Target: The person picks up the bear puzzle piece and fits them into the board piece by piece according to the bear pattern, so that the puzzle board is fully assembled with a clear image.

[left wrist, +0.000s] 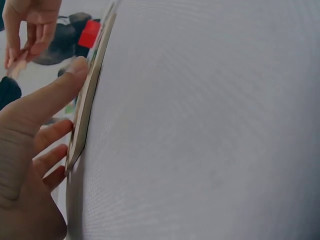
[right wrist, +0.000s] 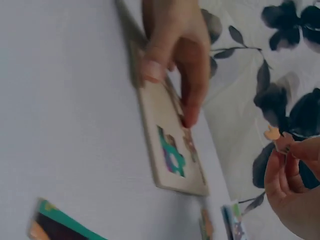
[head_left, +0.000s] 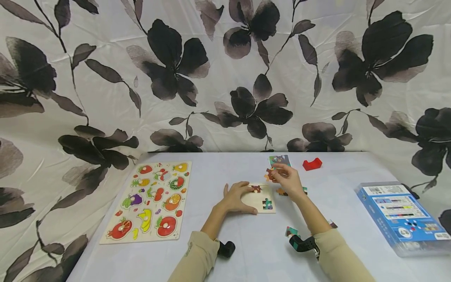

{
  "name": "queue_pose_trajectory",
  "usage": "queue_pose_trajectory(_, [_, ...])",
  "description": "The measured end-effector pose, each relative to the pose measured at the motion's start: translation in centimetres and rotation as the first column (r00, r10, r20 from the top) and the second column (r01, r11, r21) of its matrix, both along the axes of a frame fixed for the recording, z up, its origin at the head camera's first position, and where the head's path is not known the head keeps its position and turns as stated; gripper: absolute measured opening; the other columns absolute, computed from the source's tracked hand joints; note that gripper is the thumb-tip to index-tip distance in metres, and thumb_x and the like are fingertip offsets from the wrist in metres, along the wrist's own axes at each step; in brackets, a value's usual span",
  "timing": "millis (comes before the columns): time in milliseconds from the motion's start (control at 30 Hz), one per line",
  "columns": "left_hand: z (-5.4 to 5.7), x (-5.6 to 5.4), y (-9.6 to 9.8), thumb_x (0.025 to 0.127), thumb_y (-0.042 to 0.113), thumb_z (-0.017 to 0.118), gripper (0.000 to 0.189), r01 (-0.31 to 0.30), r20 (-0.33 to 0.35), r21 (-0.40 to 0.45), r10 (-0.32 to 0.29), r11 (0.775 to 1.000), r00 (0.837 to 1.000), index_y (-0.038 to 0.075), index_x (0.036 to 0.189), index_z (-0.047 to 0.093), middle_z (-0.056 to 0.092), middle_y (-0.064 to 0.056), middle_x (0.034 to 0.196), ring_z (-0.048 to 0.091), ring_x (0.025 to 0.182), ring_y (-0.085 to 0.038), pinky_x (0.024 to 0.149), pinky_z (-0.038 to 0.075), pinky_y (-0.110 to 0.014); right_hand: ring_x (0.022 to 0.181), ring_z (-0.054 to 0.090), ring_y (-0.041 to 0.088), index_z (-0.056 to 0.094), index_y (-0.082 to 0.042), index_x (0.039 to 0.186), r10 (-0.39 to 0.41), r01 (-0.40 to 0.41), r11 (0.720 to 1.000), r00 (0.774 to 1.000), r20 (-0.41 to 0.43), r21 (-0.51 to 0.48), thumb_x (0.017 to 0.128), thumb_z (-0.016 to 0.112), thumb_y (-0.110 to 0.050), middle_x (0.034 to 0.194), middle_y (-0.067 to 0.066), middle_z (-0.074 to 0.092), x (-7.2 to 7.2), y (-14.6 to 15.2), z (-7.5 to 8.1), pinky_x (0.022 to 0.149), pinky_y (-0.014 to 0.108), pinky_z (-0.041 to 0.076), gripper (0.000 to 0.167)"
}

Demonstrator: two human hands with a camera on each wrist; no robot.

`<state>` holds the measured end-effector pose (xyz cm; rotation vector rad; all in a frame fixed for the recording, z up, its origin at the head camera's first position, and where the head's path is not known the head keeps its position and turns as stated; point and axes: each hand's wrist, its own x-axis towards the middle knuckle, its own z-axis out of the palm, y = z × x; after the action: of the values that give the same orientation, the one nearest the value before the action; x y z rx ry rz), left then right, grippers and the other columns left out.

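My left hand [head_left: 237, 199] grips a small pale wooden puzzle board [head_left: 254, 199] on the table, its thumb along the near edge and its fingers at the far side. The board's edge [left wrist: 86, 112] shows between thumb and fingers in the left wrist view. Set on the board are a brown puzzle piece [head_left: 256, 189] by the fingertips and a teal patterned piece [head_left: 267, 204] at the lower right. Above and right of the board, my right hand [head_left: 290, 181] pinches a brown-and-orange puzzle piece [right wrist: 284, 142] between thumb and fingers, raised off the table.
Loose puzzle pieces lie beneath the right arm, one orange-brown [head_left: 281, 191] and one teal [head_left: 291, 231]. Behind the right hand is a picture card [head_left: 280, 159], with a red block [head_left: 312, 164] beside it. A fruit puzzle board [head_left: 131, 214] lies left; a blue box [head_left: 398, 219] lies right.
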<state>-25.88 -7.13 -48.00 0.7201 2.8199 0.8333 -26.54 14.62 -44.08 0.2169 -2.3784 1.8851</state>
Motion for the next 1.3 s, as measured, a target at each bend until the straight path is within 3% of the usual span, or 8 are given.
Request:
queue_pose_trajectory(133, [-0.1,-0.2,0.1,0.068,0.051,0.077,0.071,-0.007,-0.007,0.005,0.007,1.000,1.000,0.017,0.127,0.059,0.043,-0.005,0.143,0.034,0.134,-0.029,0.105,0.005,-0.068,0.079,0.063,0.017,0.063,0.006,0.114,0.089,-0.074,0.977,0.994,-0.066,0.200,0.090,0.061,-0.004,0.094,0.019,0.067,0.5,-1.0,-0.9,0.066,0.022,0.049,0.026])
queue_pose_trajectory(300, [-0.1,-0.2,0.1,0.067,0.050,0.078,0.073,-0.013,-0.001,0.001,0.013,1.000,1.000,0.017,0.129,0.058,0.043,-0.005,0.143,0.034,0.134,-0.028,0.105,0.006,-0.068,0.070,0.062,0.018,0.065,0.005,0.108,0.193,-0.142,0.905,0.977,-0.091,0.401,0.085,0.064,0.002,0.081,0.013,0.068,0.8,-2.4,-2.0,0.060,0.025,0.049,0.023])
queue_pose_trajectory(500, [0.1,-0.2,0.2,0.067,0.048,0.080,0.074,-0.012,0.008,0.002,0.012,1.000,1.000,0.017,0.130,0.058,0.042,-0.005,0.144,0.033,0.134,-0.028,0.105,0.005,-0.067,0.074,0.062,0.023,0.068,0.002,0.102,0.277,-0.098,0.762,0.943,-0.185,0.640,0.085,0.064,0.000,0.085,0.013,0.068,0.7,-3.1,-2.6,0.066,0.036,0.051,0.018])
queue_pose_trajectory(733, [0.4,-0.1,0.2,0.068,0.046,0.081,0.075,-0.013,0.023,-0.007,0.013,1.000,1.000,0.018,0.132,0.056,0.041,-0.005,0.145,0.033,0.134,-0.028,0.105,0.005,-0.067,0.092,0.050,0.033,0.069,0.002,0.109,0.370,-0.147,0.585,0.923,-0.102,0.798,0.085,0.071,-0.018,0.112,0.016,0.059,1.2,-2.8,-2.7,0.073,0.045,0.048,0.032])
queue_pose_trajectory(867, [0.4,-0.1,0.2,0.067,0.045,0.081,0.075,-0.016,0.021,-0.015,0.016,1.000,1.000,0.019,0.133,0.056,0.042,-0.005,0.144,0.033,0.133,-0.028,0.105,0.006,-0.067,0.094,0.052,0.034,0.067,0.001,0.114,0.431,-0.142,0.514,0.895,-0.111,0.846,0.085,0.070,-0.018,0.115,0.015,0.059,1.4,-2.8,-2.5,0.076,0.045,0.048,0.035])
queue_pose_trajectory(933, [0.4,-0.1,0.2,0.067,0.045,0.082,0.076,-0.017,0.021,-0.016,0.017,1.000,1.000,0.019,0.133,0.056,0.042,-0.006,0.144,0.033,0.133,-0.028,0.105,0.006,-0.067,0.094,0.053,0.033,0.067,0.001,0.114,0.457,-0.128,0.492,0.880,-0.130,0.861,0.085,0.070,-0.017,0.115,0.016,0.061,1.5,-2.9,-2.5,0.076,0.044,0.049,0.034])
queue_pose_trajectory(1067, [0.4,-0.2,0.2,0.067,0.044,0.082,0.076,-0.022,0.031,-0.011,0.023,1.000,0.999,0.019,0.133,0.055,0.041,-0.006,0.145,0.033,0.133,-0.029,0.105,0.005,-0.067,0.092,0.056,0.032,0.070,0.001,0.107,0.492,-0.085,0.477,0.851,-0.185,0.875,0.085,0.069,-0.016,0.112,0.016,0.063,1.8,-3.3,-2.4,0.074,0.044,0.050,0.028])
queue_pose_trajectory(1300, [0.3,-0.3,0.1,0.065,0.045,0.083,0.076,-0.028,0.030,-0.001,0.028,1.000,0.999,0.018,0.132,0.056,0.042,-0.006,0.144,0.033,0.133,-0.028,0.106,0.004,-0.066,0.100,0.057,0.034,0.066,0.004,0.110,0.496,-0.093,0.477,0.850,-0.180,0.874,0.089,0.063,-0.014,0.116,0.017,0.062,2.3,-3.7,-2.5,0.078,0.048,0.051,0.028])
